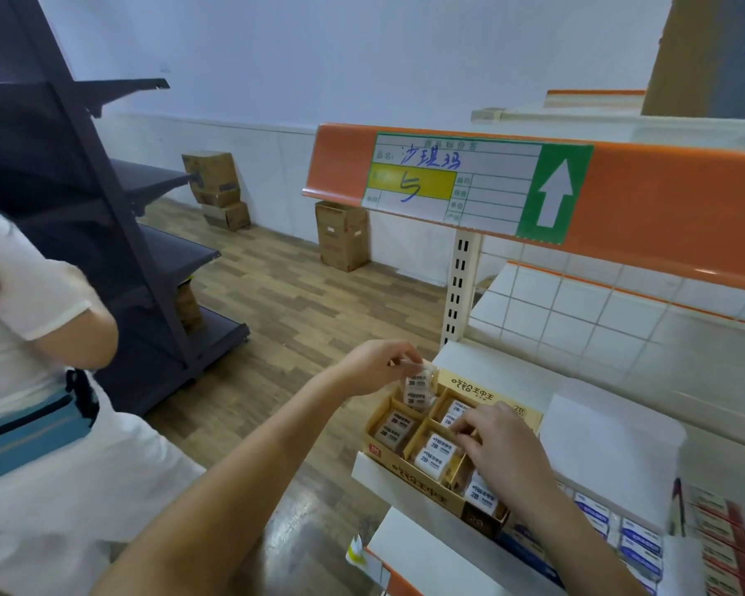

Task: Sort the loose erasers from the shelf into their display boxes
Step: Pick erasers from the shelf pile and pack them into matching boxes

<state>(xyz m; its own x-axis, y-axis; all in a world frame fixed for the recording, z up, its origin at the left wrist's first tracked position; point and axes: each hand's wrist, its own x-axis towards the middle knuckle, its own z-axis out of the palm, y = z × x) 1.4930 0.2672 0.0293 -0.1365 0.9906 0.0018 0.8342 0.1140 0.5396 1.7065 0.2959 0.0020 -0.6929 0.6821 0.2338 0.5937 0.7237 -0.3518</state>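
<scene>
The left hand [377, 365] is pinching a small wrapped eraser [419, 387] by its top edge, holding it just over the back left slot of the tan display box [422, 492] on the white shelf [491, 372]. It is looking light, firm and a bit slippery in its shiny wrap, so gripping the short ends seems best. The right hand [502, 449] is curling its fingers down into a middle slot, touching white erasers marked 2B; whether it is holding one, I cannot tell.

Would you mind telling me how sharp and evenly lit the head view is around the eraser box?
Head view: lighting soft and even, no glare; the box reads fairly sharp; the left hand and its erasers are slightly motion-blurred; wide-angle distortion bends the shelf edge.
</scene>
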